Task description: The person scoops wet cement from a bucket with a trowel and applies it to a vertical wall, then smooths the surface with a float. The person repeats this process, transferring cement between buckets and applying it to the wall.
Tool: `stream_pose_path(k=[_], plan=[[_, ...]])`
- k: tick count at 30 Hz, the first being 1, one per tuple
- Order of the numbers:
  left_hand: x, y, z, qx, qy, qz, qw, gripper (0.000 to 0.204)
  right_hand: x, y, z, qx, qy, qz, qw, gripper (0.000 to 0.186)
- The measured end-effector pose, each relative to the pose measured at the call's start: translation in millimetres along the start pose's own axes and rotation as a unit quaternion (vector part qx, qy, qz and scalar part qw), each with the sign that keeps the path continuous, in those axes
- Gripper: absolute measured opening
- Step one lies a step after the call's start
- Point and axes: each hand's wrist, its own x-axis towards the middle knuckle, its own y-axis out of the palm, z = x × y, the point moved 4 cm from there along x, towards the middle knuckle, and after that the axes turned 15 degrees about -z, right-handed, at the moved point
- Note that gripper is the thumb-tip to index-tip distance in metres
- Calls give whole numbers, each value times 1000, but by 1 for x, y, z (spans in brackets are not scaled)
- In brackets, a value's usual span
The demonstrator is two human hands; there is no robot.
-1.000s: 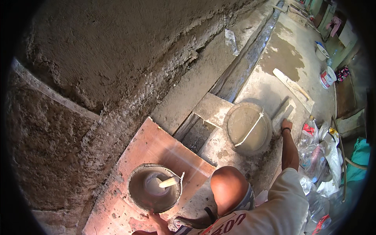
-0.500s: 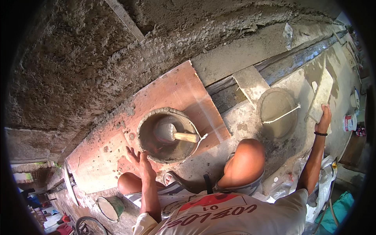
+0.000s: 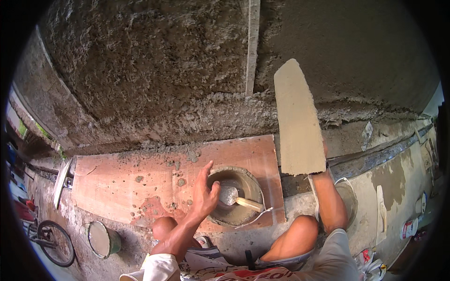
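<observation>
My left hand [image 3: 206, 189], fingers apart and empty, hovers by the left rim of a mortar bucket [image 3: 255, 182]. A scoop with a pale wooden handle [image 3: 249, 204] rests inside it. My right hand [image 3: 324, 149], mostly hidden, grips a long flat plastering board [image 3: 297, 112], raised before the rough grey wall [image 3: 178, 70]. The bucket stands on a reddish plywood sheet [image 3: 108, 178] with grey splatters along the wall's foot. A second bucket [image 3: 349, 201] is partly behind my right forearm.
A vertical strip [image 3: 251, 47] runs down the wall. A small green bucket [image 3: 112, 243] and a bicycle wheel [image 3: 56, 243] are lower left. Another float [image 3: 380, 215], a white tub [image 3: 408, 228] and plastic waste [image 3: 368, 262] lie right. A channel [image 3: 398, 150] runs along the wall.
The view has turned to face the wall. My right hand has lifted the flat board up from beside the second bucket to the wall. My left hand stays by the bucket rim.
</observation>
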Motion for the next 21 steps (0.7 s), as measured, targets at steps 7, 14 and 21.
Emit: stream_pose_path(k=[7,14,21], plan=[[-1,-7,13,-60,-1,14,998,57,70,119,-35,-249,-226,-89,938,65],[31,-49,51,-77,-35,-39,996,57,178,314,28,-528,-649,-92,540,63],[59,-69,85,-78,-54,-80,992,56,279,517,158,-533,-733,-71,417,73]])
